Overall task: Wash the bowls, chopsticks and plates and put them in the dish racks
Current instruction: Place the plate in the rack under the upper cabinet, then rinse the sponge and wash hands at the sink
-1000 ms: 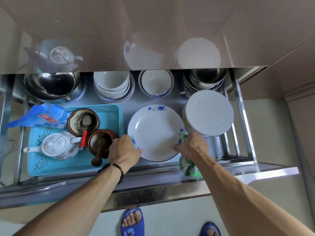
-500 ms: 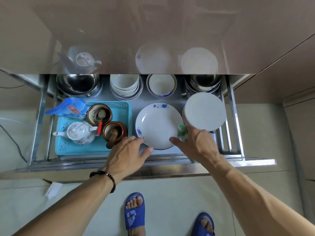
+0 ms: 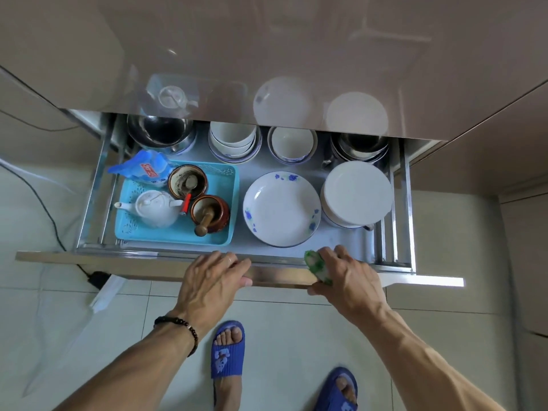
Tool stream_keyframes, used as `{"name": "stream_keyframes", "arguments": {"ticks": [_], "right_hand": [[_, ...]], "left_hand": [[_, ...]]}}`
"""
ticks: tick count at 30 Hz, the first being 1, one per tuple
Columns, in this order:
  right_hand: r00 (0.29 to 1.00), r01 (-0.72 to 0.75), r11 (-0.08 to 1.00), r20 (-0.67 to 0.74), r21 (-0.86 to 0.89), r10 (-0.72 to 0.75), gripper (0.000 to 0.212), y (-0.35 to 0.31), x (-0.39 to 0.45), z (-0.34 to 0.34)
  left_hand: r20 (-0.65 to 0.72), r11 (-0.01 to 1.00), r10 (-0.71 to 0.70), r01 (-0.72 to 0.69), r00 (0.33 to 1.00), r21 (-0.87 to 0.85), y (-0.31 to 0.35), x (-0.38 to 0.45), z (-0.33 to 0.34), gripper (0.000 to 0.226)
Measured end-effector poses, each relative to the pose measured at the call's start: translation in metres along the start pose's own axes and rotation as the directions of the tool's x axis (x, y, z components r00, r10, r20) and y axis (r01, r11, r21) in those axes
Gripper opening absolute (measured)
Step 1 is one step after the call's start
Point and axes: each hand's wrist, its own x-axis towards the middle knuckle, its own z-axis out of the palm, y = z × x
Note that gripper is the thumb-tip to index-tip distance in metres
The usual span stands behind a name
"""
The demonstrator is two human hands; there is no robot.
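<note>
A white plate with blue flowers (image 3: 281, 209) lies flat in the pulled-out drawer rack (image 3: 394, 221), apart from both hands. To its right sits a stack of white plates (image 3: 357, 191). Behind them stand two stacks of white bowls (image 3: 232, 140) (image 3: 292, 143). My left hand (image 3: 213, 280) rests on the drawer's front panel (image 3: 89, 264), fingers laid over its top edge and thumb on its face. On the same panel farther right, my right hand (image 3: 344, 277) grips a green cloth (image 3: 317, 264).
A blue tray (image 3: 225, 179) at the drawer's left holds a white teapot (image 3: 154, 207), a brown mortar with pestle (image 3: 210, 213) and a brown jar (image 3: 186, 182). Steel bowls (image 3: 160, 133) (image 3: 360, 146) fill the back corners. A black cable (image 3: 44, 209) crosses the floor at left. My slippered feet (image 3: 228, 351) stand below.
Both hands left the flowered plate, which now lies in the drawer, and drew back to the drawer's front panel. The view has pulled back from the drawer.
</note>
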Motion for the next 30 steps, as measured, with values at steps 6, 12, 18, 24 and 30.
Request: {"name": "stream_keyframes", "arguments": {"ticks": [6, 12, 18, 24, 30], "right_hand": [[0.989, -0.071, 0.996, -0.123, 0.063, 0.078, 0.06, 0.001, 0.031, -0.017], [0.91, -0.183, 0.937, -0.31, 0.298, 0.276, 0.063, -0.004, 0.073, -0.034], [0.852, -0.076, 0.736, -0.339, 0.673, 0.398, 0.034, -0.01, 0.104, -0.054], [0.877, 0.045, 0.069, -0.073, 0.997, 0.475, 0.012, -0.016, 0.065, -0.099], [0.972, 0.059, -0.324, 0.02, 0.944, 0.236, 0.016, 0.0, -0.01, -0.178]], "left_hand": [[-0.145, 0.994, -0.1, 0.105, 0.984, 0.03, -0.005, 0.034, -0.004, 0.039], [-0.317, 0.979, -0.2, 0.202, 0.927, -0.027, -0.003, 0.076, -0.005, 0.019], [-0.124, 0.983, -0.179, 0.173, 0.976, -0.059, -0.022, 0.109, -0.022, 0.051], [0.037, 0.905, -0.215, 0.213, 0.976, -0.368, 0.009, 0.12, -0.093, 0.066], [0.26, 0.603, -0.021, 0.22, 0.965, -0.767, 0.116, 0.144, -0.189, 0.047]]}}
